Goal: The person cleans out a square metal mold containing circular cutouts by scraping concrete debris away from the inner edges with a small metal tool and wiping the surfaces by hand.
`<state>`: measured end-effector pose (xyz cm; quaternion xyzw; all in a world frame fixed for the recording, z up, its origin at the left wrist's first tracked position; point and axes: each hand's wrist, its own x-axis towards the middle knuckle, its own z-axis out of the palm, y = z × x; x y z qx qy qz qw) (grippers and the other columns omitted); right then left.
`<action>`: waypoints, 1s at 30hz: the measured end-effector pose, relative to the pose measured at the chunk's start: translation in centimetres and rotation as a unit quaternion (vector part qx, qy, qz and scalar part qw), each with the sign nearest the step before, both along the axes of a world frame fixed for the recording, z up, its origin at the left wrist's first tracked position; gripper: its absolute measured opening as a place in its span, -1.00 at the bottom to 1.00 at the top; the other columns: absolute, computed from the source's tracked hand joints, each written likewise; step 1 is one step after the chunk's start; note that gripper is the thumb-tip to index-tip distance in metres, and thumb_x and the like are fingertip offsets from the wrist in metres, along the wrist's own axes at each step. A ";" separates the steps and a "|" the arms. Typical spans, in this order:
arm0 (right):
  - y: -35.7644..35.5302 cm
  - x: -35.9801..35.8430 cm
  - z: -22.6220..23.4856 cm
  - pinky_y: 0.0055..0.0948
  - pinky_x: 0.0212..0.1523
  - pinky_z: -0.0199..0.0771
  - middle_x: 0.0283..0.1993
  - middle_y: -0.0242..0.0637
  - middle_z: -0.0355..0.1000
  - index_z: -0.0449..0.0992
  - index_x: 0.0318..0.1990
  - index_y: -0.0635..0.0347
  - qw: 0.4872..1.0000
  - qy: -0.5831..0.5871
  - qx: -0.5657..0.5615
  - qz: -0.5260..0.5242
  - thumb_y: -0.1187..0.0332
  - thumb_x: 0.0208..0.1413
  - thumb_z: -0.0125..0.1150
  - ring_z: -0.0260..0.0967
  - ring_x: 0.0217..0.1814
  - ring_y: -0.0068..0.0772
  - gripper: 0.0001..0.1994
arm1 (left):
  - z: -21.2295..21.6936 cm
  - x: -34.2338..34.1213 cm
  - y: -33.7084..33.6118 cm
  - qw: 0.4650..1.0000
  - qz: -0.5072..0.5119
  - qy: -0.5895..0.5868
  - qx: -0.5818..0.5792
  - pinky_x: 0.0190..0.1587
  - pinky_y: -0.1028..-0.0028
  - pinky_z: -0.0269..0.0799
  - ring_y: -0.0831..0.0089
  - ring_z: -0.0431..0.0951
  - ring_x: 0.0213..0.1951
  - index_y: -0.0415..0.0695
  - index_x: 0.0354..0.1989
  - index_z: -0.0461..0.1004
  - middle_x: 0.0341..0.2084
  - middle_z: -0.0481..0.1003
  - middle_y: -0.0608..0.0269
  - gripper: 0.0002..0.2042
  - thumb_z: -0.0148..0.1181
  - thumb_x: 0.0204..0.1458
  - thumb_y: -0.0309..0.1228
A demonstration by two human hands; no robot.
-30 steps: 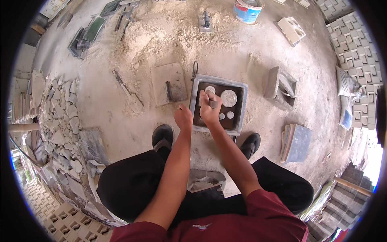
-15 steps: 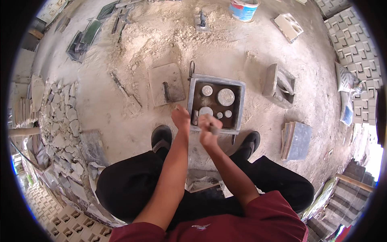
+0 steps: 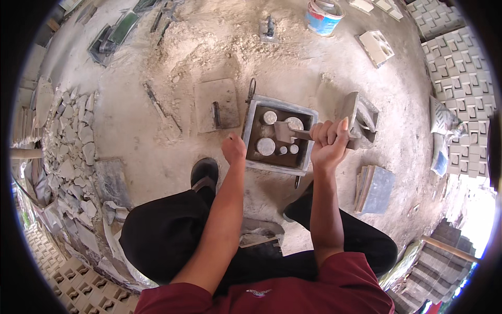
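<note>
dusty concrete floor [image 3: 157, 152] of an open yard, with a square metal mould [image 3: 278, 135] just ahead of the person's feet.
mould looks heavy and rigid, best taken by its rim; its round inserts lie loose inside. right hand [image 3: 328, 142] is closed around the handle of a small trowel [image 3: 286, 131], light and stiff, its blade inside the mould; left hand [image 3: 234, 149] rests curled at the mould's left rim, holding nothing i can make out.

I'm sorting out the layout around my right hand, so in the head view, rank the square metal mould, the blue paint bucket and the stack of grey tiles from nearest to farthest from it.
From the right hand:
1. Square metal mould, just to its left, under the tool.
2. Stack of grey tiles, lower right on the floor.
3. Blue paint bucket, far up at the top.
</note>
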<state>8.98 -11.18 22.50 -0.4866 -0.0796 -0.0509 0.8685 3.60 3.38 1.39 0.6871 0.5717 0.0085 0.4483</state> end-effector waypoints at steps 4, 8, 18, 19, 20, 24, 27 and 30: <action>0.1 -0.4 -1.7 -0.50 -0.68 -0.21 -0.78 -0.43 -0.01 0.00 -0.76 0.11 0.994 -0.051 -0.093 -0.007 0.29 0.22 -0.11 -0.17 -0.74 -0.61 -0.53 | -0.5 -0.2 0.4 1.000 -0.004 -0.017 -0.006 -0.15 0.08 0.34 -0.19 0.47 -0.25 -0.39 -0.44 0.50 -0.40 0.48 -0.29 -0.51 -0.23 0.05 -0.16; -0.5 -0.4 -5.5 -0.52 -0.67 -0.19 -0.77 -0.43 0.04 0.06 -0.75 0.16 0.992 -0.035 -0.119 0.011 0.30 0.19 -0.07 -0.12 -0.72 -0.65 -0.55 | 0.1 0.2 -0.1 0.999 -0.027 -0.014 -0.026 -0.15 0.07 0.34 -0.16 0.48 -0.25 -0.37 -0.41 0.51 -0.37 0.48 -0.27 -0.52 -0.25 0.06 -0.17; 3.4 2.7 -10.7 -0.57 -0.72 -0.14 -0.77 -0.49 0.06 0.09 -0.75 0.17 0.988 0.004 -0.121 0.099 0.47 0.03 -0.02 -0.08 -0.71 -0.73 -0.65 | -0.5 -0.1 0.3 0.999 -0.047 -0.022 0.000 -0.16 0.06 0.33 -0.18 0.47 -0.26 -0.37 -0.40 0.50 -0.38 0.48 -0.26 -0.49 -0.25 0.07 -0.12; 4.3 2.7 -10.6 -0.57 -0.72 -0.14 -0.77 -0.49 0.06 0.09 -0.75 0.17 0.988 0.004 -0.120 0.099 0.47 0.03 -0.02 -0.08 -0.71 -0.73 -0.65 | -0.5 -0.1 0.2 0.999 -0.042 -0.014 -0.005 -0.16 0.06 0.33 -0.18 0.47 -0.25 -0.36 -0.39 0.50 -0.37 0.48 -0.26 -0.49 -0.25 0.07 -0.12; 5.5 2.6 -9.8 -0.57 -0.72 -0.12 -0.77 -0.47 0.08 0.09 -0.75 0.18 0.987 0.006 -0.147 0.065 0.50 0.03 -0.04 -0.07 -0.71 -0.73 -0.67 | -0.4 0.0 0.2 0.999 -0.037 -0.006 -0.009 -0.15 0.06 0.33 -0.17 0.46 -0.24 -0.35 -0.39 0.51 -0.36 0.48 -0.26 -0.50 -0.25 0.07 -0.12; 6.3 2.2 -8.5 -0.59 -0.70 -0.08 -0.74 -0.47 0.09 0.12 -0.72 0.21 0.981 -0.026 -0.187 -0.031 0.51 0.11 -0.06 -0.03 -0.69 -0.72 -0.65 | -0.3 -0.1 0.0 1.000 -0.028 0.006 -0.007 -0.14 0.07 0.34 -0.17 0.46 -0.23 -0.33 -0.36 0.51 -0.34 0.48 -0.26 -0.50 -0.25 0.07 -0.11; 5.1 2.1 -5.3 -0.60 -0.69 -0.08 -0.75 -0.49 0.10 0.16 -0.72 0.22 0.987 -0.042 -0.155 0.020 0.46 0.16 -0.04 -0.06 -0.68 -0.72 -0.63 | -0.6 -0.3 0.2 0.998 -0.046 -0.010 -0.028 -0.12 0.06 0.33 -0.17 0.46 -0.22 -0.32 -0.33 0.52 -0.33 0.48 -0.25 -0.50 -0.26 0.08 -0.11; 3.5 2.5 -4.6 -0.53 -0.72 -0.25 -0.79 -0.48 -0.03 0.05 -0.73 0.17 0.971 -0.073 -0.206 0.099 0.42 0.16 -0.13 -0.18 -0.76 -0.67 -0.62 | -0.5 -0.1 0.3 0.999 -0.038 0.000 -0.034 -0.10 0.06 0.32 -0.17 0.46 -0.21 -0.30 -0.31 0.52 -0.32 0.48 -0.24 -0.50 -0.28 0.08 -0.11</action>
